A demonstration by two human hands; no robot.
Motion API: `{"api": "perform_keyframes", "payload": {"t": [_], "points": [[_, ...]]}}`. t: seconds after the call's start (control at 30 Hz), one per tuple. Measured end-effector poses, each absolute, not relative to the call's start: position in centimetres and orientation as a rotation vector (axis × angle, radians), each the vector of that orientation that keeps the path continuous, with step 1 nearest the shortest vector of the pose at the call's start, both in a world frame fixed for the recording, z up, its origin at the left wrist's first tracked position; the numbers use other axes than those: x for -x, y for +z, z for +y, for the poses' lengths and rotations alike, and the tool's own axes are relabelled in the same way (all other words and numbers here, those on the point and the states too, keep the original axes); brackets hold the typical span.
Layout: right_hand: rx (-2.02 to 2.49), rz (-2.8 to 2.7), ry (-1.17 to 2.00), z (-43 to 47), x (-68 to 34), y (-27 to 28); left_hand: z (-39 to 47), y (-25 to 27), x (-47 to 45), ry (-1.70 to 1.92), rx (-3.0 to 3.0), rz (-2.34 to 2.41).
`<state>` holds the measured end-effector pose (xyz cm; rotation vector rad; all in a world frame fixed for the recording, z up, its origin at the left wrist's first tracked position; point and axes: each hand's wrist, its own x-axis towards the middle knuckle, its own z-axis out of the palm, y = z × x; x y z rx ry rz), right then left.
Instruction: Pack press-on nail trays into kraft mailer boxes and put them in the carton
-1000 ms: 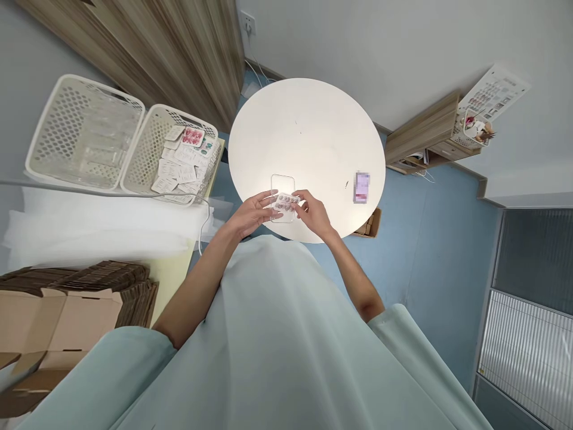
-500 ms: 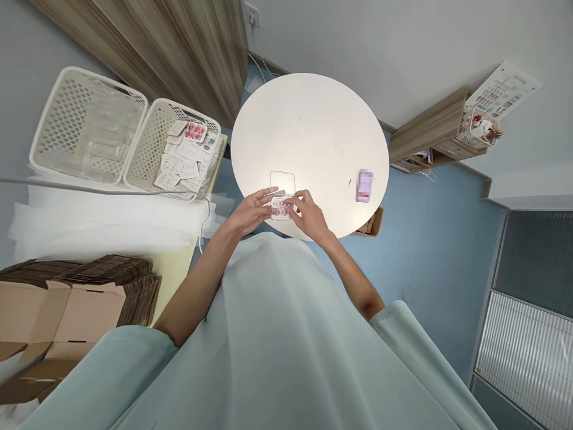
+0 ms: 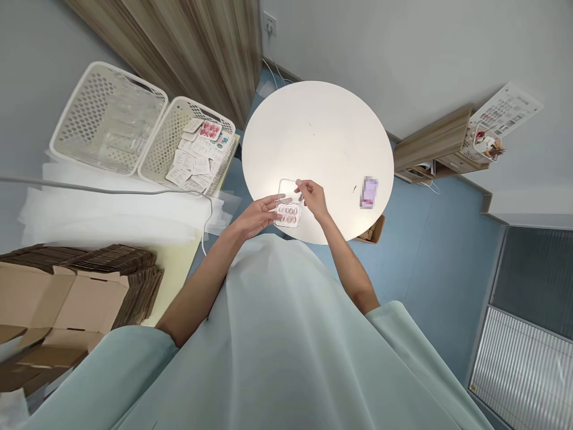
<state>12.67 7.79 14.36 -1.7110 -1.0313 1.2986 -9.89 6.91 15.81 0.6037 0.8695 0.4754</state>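
A small clear plastic case [image 3: 287, 225] is spread open at the near edge of the round white table. Its lower half holds rows of small pinkish oval pieces [image 3: 287, 211] that look like press-on nails. My left hand [image 3: 258, 216] grips the case from the left, thumb over the lower half and fingers by the hinge. At the top right of the raised transparent lid [image 3: 287, 187], my right hand [image 3: 313, 197] pinches the lid's corner between thumb and fingers.
On the round table [image 3: 317, 131] lies a blurred purple phone [image 3: 369, 193]. To the left stand one white basket [image 3: 67, 134] of clear cases and another [image 3: 154, 143] of printed cards. Flattened cardboard boxes [image 3: 134, 280] are stacked nearer me. A cable [image 3: 111, 191] crosses the left side.
My right hand has moved from the rows of pieces in the lower half up to the lid's corner. The left hand keeps its hold on the case. The whole view has shifted slightly.
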Motion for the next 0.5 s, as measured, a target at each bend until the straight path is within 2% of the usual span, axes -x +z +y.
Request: {"api": "perform_keyframes", "payload": {"t": [0.13,0.37,0.5], "points": [[1.694,-1.085,1.212,8.4,-12.1,15.2,6.6,15.6,10.1,0.504,-0.593,0.894],[1.630,-1.462,1.105,6.7,-12.6,21.1,6.7,16.3,10.2,0.616,-0.527,0.904],[1.515,-1.683,1.092,4.2,-12.8,22.6,7.0,16.5,10.4,0.660,-0.511,0.873]]}}
